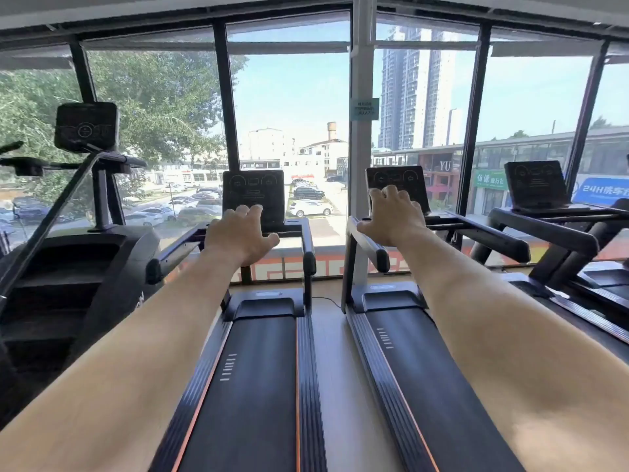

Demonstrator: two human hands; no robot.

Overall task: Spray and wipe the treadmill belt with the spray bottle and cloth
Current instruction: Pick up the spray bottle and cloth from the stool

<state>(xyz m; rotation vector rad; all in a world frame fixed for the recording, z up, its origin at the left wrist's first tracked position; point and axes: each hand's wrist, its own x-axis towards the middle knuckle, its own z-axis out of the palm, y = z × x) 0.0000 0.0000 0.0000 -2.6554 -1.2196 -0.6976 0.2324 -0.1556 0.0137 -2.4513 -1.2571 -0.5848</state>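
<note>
Bare forearms stretch forward, side by side.
Left hand and right hand hang apart, fingers spread, holding nothing; left treadmill belt and right treadmill belt lie below, floor between them.

I read the treadmill belt as matt black, smooth and rubber-like. Its side rail looks like ribbed dark plastic with a glossier orange strip along the inner edge. The console has a glossy black face, and the handrail is matt black. The floor between the two machines looks like smooth pale wood. The window is clear glass in dark frames.
</note>
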